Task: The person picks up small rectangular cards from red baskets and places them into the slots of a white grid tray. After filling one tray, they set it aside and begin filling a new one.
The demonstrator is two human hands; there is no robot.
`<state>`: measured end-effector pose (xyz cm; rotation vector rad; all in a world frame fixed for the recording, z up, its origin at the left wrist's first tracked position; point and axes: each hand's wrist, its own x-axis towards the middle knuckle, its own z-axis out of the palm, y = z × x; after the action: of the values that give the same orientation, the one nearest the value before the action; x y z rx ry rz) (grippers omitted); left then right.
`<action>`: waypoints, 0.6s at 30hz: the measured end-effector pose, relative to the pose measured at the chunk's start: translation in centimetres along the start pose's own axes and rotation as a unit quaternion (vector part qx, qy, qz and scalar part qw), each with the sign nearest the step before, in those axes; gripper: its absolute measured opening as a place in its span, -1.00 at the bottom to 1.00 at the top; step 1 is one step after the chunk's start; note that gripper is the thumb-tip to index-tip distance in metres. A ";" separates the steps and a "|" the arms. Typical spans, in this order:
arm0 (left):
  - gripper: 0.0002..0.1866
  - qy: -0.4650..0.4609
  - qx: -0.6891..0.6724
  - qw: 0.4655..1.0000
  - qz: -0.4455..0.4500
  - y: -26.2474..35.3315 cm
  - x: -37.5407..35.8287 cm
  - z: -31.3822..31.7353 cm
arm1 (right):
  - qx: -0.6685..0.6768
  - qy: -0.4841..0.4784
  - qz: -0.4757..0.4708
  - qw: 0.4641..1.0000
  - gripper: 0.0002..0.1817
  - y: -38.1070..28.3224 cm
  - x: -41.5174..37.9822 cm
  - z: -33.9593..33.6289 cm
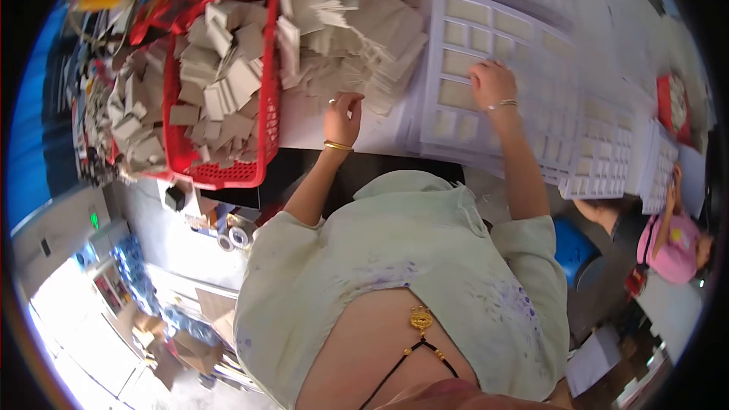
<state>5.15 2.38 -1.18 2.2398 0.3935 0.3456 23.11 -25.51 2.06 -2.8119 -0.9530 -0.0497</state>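
My left hand [344,119] is beside the near edge of a loose heap of pale card pieces [364,45]. Its fingers are curled in towards the thumb, and whatever they may hold is too small to make out. Over a white tray [431,83] divided into rectangular compartments, my right hand [492,85] has its fingers bent together at one of the cells. Anything in those fingers is hidden. Pale flat pieces fill several of the tray's compartments. The tray appears to lie on top of others like it.
A red basket [271,106] full of pale pieces stands left of my left hand. More divided trays [600,144] lie to the right. A co-worker in a pink top [672,247] is at the far right, near a blue stool [577,254]. Another red container [672,110] sits behind.
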 end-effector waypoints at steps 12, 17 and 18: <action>-0.42 0.125 0.149 0.961 -0.196 -13.8 -2.3 -0.4 | 0.144 -0.076 -0.177 0.971 -0.73 -21.1 7.2 7.6; -0.46 0.078 0.162 0.946 -0.271 -12.2 -1.3 -1.3 | 0.044 -0.105 -0.195 0.974 -0.69 -24.0 8.6 13.7; -0.50 0.064 0.176 0.943 -0.274 -11.9 -1.4 -1.8 | 0.030 -0.097 -0.215 0.971 -0.68 -23.9 8.6 14.5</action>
<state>1.26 10.42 -9.33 2.3311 1.1968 0.1260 15.14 0.82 -7.87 -2.5364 -1.5646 0.1999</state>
